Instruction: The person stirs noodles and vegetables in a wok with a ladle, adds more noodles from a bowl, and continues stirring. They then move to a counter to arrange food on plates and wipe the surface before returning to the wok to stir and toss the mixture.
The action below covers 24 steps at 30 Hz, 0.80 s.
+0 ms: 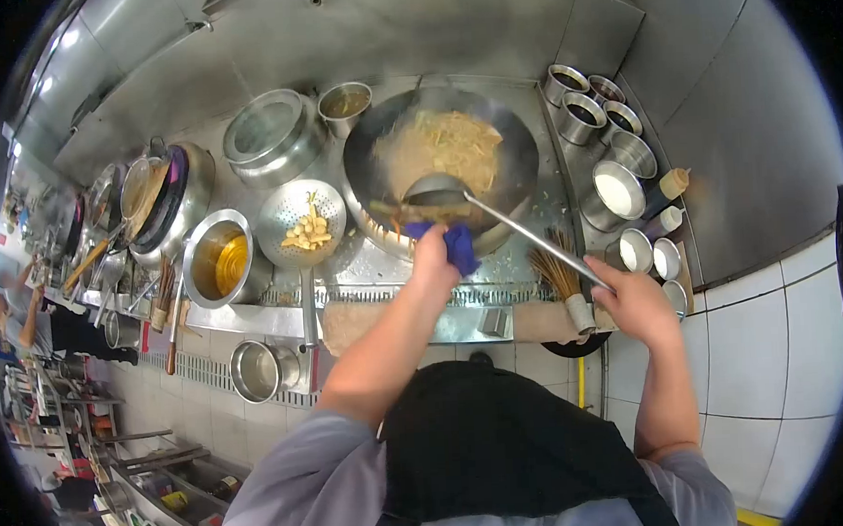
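A large dark wok holds steaming food that looks like noodles or strips with greens. My left hand is closed on a blue cloth at the wok's near rim. Closed round the long handle of a metal ladle is my right hand, to the right of the wok. The ladle's bowl lies inside the wok, at the near side of the food. Left of the wok, a perforated skimmer bears pale yellow pieces.
Seasoning containers line the right side. A bamboo brush stands near my right hand. Further left are a pot of yellow oil, a lidded pot and a small pot. Another person is at far left.
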### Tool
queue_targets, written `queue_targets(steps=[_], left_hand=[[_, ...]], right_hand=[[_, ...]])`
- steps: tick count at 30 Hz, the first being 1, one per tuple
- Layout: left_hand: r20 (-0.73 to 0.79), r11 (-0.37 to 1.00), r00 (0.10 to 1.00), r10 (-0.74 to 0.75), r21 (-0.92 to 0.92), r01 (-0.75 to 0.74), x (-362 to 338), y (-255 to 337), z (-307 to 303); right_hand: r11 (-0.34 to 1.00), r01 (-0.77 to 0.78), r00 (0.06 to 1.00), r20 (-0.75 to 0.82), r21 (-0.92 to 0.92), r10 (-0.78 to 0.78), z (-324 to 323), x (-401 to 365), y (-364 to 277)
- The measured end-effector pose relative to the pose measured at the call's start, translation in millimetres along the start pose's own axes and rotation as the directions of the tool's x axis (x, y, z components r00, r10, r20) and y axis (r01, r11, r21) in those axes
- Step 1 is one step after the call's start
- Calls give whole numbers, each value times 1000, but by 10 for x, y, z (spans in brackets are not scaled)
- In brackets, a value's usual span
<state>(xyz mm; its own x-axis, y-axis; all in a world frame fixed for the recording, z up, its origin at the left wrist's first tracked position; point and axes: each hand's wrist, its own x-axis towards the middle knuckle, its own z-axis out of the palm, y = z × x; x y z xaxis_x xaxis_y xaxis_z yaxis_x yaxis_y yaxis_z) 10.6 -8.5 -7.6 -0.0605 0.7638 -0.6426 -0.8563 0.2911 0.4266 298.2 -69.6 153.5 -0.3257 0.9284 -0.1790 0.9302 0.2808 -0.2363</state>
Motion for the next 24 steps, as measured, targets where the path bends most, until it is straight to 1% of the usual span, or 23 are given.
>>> queue_targets(steps=[1,2,4,5,6,7,9,10,12,13,15,16,17,18,19,20,21,22,24], left_hand=[[32,998,998,-52,-36,53,-232,-4,-7],[28,998,999,-45,-34,46,-418,13,31],[-10,998,998,-55,-41,55,-587,-17,-8],[-26,996,997,-66,-66,64,-542,53,31],[-42,993,996,-79,-87,76,-493,115,53],[-13,998,999,-48,41,49,-374,131,-12],[110,999,993,-45,-18,47,57,-98,-466],[103,999,994,-45,-14,46,-6,-173,-547],[-90,992,996,-10,125,21,-256,-390,-774],[-161,965,982,-93,229,129,-449,-406,-787],[-157,968,985,-75,225,110,-610,-458,-795],[-157,970,985,-68,222,102,-647,-366,-682],[-129,984,991,-37,166,58,-675,-239,-527],[-109,994,994,-12,106,24,-647,-147,-429],[-68,995,998,-16,96,22,-477,-42,-360],[-42,998,999,-28,48,30,-491,-10,-302],[-2,999,999,-32,0,32,-476,56,-192],[15,1000,1000,-22,-2,22,-521,134,-63],[10,1000,1000,-17,-22,17,-668,166,37]], right_hand=[[1000,17,999,29,-16,-17,-52,-16,-7],[999,18,997,78,-34,-16,-120,-50,-32],[1000,15,996,91,1,-15,-68,-19,1],[999,16,997,80,33,-18,-53,40,2],[1000,-4,998,61,-18,6,-44,101,-97],[999,-14,999,48,-34,16,76,201,-97],[991,-22,1000,4,-133,23,315,361,-157],[992,-20,1000,9,-126,21,463,390,-198],[977,-87,984,-171,-192,54,667,424,-265],[979,-87,983,-176,-186,54,664,371,-273],[986,-59,976,-217,-158,23,599,239,-267],[985,-3,973,-229,-172,-37,560,212,-133],[986,-35,986,-164,-164,7,267,111,-214],[997,-31,995,-96,-67,24,21,47,-210],[999,-34,999,-27,26,35,-161,-3,-160],[1000,-26,999,-33,18,26,-281,-59,-89],[999,14,1000,26,50,-16,-400,-98,-2],[995,46,995,88,87,-53,-469,-100,40],[997,46,996,78,66,-51,-416,15,-28]])
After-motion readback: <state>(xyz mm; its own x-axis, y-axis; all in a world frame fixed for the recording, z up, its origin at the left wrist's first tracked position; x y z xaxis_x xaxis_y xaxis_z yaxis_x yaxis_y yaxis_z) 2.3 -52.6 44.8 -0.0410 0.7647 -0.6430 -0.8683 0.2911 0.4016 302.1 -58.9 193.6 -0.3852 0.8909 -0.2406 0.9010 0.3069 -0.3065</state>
